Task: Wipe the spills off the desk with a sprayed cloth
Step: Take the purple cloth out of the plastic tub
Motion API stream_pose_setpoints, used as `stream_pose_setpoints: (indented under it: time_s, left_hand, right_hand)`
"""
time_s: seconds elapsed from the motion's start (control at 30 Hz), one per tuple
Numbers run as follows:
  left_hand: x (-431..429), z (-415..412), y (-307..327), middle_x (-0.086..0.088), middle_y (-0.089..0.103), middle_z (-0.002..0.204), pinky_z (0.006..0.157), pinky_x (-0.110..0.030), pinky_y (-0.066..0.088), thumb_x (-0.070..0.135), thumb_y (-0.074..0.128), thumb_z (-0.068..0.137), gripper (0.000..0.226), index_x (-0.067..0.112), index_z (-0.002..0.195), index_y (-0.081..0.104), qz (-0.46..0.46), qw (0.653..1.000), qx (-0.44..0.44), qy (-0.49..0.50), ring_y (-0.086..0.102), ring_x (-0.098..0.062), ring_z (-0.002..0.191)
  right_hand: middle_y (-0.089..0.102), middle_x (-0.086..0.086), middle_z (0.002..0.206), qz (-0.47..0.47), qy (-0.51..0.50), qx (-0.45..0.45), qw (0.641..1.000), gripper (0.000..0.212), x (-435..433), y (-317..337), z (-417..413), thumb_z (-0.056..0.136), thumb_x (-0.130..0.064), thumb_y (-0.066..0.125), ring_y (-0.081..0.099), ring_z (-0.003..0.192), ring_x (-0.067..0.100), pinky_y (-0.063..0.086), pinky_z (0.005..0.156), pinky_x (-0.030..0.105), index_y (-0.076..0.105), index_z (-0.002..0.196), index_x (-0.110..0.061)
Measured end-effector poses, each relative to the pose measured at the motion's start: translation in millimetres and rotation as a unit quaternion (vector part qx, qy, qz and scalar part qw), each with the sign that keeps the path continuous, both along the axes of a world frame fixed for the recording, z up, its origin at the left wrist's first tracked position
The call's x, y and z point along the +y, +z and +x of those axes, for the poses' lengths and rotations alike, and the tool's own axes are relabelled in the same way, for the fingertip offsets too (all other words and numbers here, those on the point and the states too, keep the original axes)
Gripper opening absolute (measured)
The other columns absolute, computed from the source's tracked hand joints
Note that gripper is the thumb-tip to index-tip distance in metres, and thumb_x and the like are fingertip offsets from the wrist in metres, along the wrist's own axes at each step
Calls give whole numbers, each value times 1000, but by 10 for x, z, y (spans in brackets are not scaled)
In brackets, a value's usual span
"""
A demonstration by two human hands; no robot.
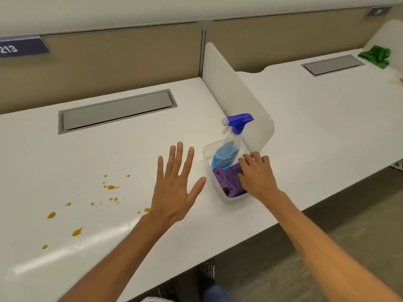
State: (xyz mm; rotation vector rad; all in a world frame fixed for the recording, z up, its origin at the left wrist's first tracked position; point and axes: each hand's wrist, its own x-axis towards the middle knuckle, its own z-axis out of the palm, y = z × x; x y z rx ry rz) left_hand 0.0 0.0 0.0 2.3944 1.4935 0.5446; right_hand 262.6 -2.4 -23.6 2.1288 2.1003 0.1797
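Several orange-brown spill drops (112, 187) dot the white desk (109, 153) at the left front. A clear plastic bin (226, 198) stands by the divider and holds a spray bottle (229, 149) of blue liquid with a blue trigger, and a purple cloth (226, 178). My right hand (258, 176) reaches into the bin with its fingers on the purple cloth; whether it grips the cloth is unclear. My left hand (176, 186) hovers flat and open over the desk just left of the bin, holding nothing.
A white divider panel (231, 92) separates this desk from the neighbouring one, where a green cloth (376, 56) lies at the far right. Grey cable flaps (116, 111) sit in both desktops. A beige partition runs along the back. The floor lies beyond the front edge.
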Motion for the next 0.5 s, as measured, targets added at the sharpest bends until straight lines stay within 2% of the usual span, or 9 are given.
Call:
stream_pose_setpoints:
  time_s: [0.17,0.37,0.5]
  left_hand:
    - [100,361,-182,-2,-25,168,125,-54,-9,84,4,86,94,29,159,-17,-45,996,69,-26,-24,-20,154]
    - [142,650,-403,0,-31,165,124,-54,-12,88,23,83,106,27,159,-20,-80,989,95,-76,-28,-19,153]
    - [157,727,-528,1,-30,165,123,-52,-17,91,27,80,113,25,157,-24,-97,986,112,-81,-26,-19,153]
  right_hand:
    - [66,7,122,-69,55,-98,991,41,167,-45,95,91,-38,63,49,119,29,38,98,46,59,123,-13]
    - [69,7,116,-101,81,-127,983,41,282,-103,102,85,-37,71,48,123,28,33,104,49,64,118,-14]
    - [67,9,120,-99,71,-133,984,41,333,-153,113,86,-38,73,48,125,28,33,106,50,65,118,-14]
